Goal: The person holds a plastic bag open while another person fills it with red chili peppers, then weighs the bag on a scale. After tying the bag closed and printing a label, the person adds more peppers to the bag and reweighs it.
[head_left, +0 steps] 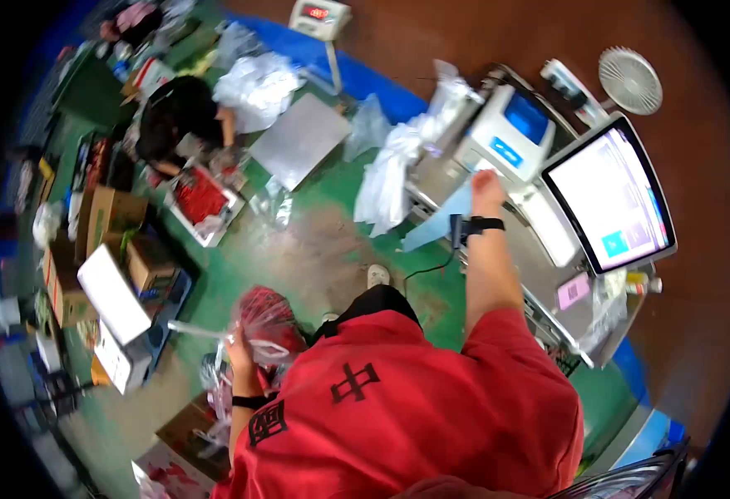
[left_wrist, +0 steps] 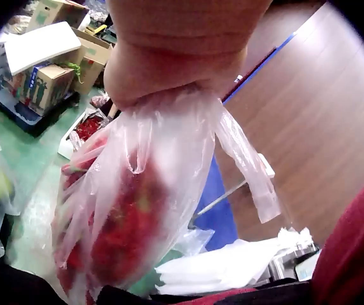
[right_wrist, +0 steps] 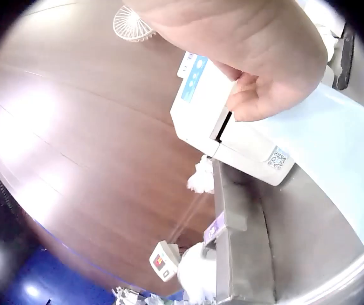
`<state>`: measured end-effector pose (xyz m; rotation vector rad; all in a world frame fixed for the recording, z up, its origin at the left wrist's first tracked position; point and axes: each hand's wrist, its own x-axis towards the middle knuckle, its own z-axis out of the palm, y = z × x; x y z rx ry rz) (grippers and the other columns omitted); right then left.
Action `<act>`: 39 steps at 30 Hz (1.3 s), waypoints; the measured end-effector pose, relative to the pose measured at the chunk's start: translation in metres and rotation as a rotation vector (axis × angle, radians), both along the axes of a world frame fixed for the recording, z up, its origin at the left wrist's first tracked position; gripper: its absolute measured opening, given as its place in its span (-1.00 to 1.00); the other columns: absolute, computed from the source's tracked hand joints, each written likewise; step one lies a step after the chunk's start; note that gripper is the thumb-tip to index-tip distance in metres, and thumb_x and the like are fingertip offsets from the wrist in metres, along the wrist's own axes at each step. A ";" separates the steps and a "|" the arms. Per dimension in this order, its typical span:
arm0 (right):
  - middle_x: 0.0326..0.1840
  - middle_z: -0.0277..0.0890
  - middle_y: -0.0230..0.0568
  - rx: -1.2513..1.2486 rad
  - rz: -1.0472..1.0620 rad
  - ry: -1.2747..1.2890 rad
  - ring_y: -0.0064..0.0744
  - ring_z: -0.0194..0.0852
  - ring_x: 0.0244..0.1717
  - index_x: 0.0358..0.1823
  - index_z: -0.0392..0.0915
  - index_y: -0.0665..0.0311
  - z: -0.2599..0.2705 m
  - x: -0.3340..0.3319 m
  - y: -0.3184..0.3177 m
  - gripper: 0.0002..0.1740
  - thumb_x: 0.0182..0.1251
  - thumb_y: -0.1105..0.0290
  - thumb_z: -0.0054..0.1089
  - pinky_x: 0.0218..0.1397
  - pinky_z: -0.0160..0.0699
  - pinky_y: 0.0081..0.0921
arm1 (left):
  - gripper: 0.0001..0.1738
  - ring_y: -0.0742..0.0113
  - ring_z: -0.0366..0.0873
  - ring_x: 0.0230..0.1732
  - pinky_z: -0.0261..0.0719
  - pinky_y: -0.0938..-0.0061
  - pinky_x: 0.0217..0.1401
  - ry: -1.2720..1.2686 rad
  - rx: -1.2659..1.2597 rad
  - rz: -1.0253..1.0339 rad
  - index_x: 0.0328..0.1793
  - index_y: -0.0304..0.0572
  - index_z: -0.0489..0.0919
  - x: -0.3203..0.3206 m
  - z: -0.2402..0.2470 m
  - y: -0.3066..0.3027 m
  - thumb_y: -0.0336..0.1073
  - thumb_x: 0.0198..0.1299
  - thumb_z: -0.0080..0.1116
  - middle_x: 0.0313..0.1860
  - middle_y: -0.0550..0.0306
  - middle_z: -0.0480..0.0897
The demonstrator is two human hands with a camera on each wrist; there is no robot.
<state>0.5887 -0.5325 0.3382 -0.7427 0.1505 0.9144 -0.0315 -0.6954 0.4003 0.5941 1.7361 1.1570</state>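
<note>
My left hand [head_left: 239,349] grips the gathered neck of a clear plastic bag [left_wrist: 188,146] filled with red, partly green produce that looks like chillies. The bag [head_left: 267,320] hangs beside my left leg in the head view. Over at the counter, my right hand [head_left: 488,193] is at the front of a white label printer [head_left: 510,133]. In the right wrist view the curled fingers [right_wrist: 248,101] of that hand are at the printer's slot, and a pale blue strip [right_wrist: 334,140] trails from beside the hand across the metal counter.
Right of the printer stands a lit touchscreen [head_left: 610,195], with a small fan [head_left: 629,81] behind it. White plastic bags [head_left: 390,179] hang at the counter's left end. A crouching person [head_left: 178,125] works at a box of red produce [head_left: 203,200]. Cartons [head_left: 115,216] stand at left.
</note>
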 end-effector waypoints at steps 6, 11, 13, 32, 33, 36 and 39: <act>-0.64 0.35 -0.22 -0.388 0.130 -0.443 -0.38 0.31 -0.59 -0.66 0.35 0.26 -0.055 0.066 0.021 -0.76 0.10 0.35 -0.16 -0.53 0.36 -0.51 | -0.65 0.51 0.30 -0.48 0.25 0.52 -0.44 0.167 -0.187 0.122 -0.22 -0.17 0.51 0.027 0.067 0.002 -0.03 0.13 -0.01 -0.50 0.31 0.42; -0.51 0.38 -0.20 -0.689 -0.067 -1.473 -0.41 0.32 -0.48 -0.49 0.35 0.33 0.050 -0.044 0.015 -0.83 0.15 0.38 -0.11 -0.42 0.36 -0.52 | -0.69 0.53 0.37 -0.21 0.29 0.61 -0.13 -0.051 0.061 0.303 -0.15 -0.24 0.47 0.028 0.083 -0.008 -0.16 0.09 0.09 -0.29 0.30 0.48; -0.45 0.39 -0.22 -0.115 0.257 -1.483 -0.42 0.31 -0.45 -0.40 0.35 0.37 0.055 -0.170 -0.004 -0.86 0.17 0.42 -0.07 -0.38 0.35 -0.48 | -0.69 0.52 0.38 -0.20 0.29 0.60 -0.11 -0.123 0.100 0.339 -0.14 -0.25 0.47 0.012 0.067 -0.021 -0.17 0.09 0.09 -0.27 0.29 0.49; -0.42 0.48 -0.03 1.194 2.761 -2.089 -0.01 0.43 -0.30 -0.49 0.45 0.23 0.031 -0.552 -0.160 -0.81 -0.11 0.29 -0.03 -0.25 0.40 -0.19 | -0.80 0.48 0.43 -0.25 0.35 0.57 -0.14 -0.243 0.299 0.920 -0.22 -0.18 0.54 -0.085 -0.018 -0.205 -0.26 0.08 0.07 -0.33 0.26 0.55; -0.42 0.47 -0.01 0.907 2.660 -2.127 -0.01 0.43 -0.31 -0.49 0.44 0.24 0.009 -0.546 -0.146 -0.82 -0.09 0.30 -0.03 -0.26 0.39 -0.21 | -0.79 0.45 0.44 -0.21 0.35 0.54 -0.10 -0.221 0.158 0.966 -0.21 -0.19 0.55 -0.099 -0.008 -0.220 -0.26 0.08 0.07 -0.29 0.23 0.55; -0.46 0.46 0.02 0.373 2.355 -2.177 0.02 0.41 -0.35 -0.51 0.42 0.29 -0.022 -0.516 -0.083 -0.84 -0.03 0.34 -0.02 -0.30 0.38 -0.25 | -0.67 0.39 0.43 -0.13 0.32 0.49 0.00 0.006 -0.165 0.912 -0.13 -0.23 0.54 -0.136 -0.008 -0.271 -0.16 0.08 0.05 -0.20 0.16 0.55; -0.55 0.43 0.01 0.126 2.003 -2.167 -0.06 0.42 -0.50 -0.53 0.40 0.32 -0.024 -0.460 -0.014 -0.85 0.01 0.37 -0.03 -0.41 0.37 -0.32 | -0.58 0.13 0.48 -0.30 0.40 0.28 -0.21 0.498 -0.486 0.673 -0.21 -0.24 0.53 -0.194 -0.015 -0.310 0.00 0.06 0.02 -0.36 -0.03 0.56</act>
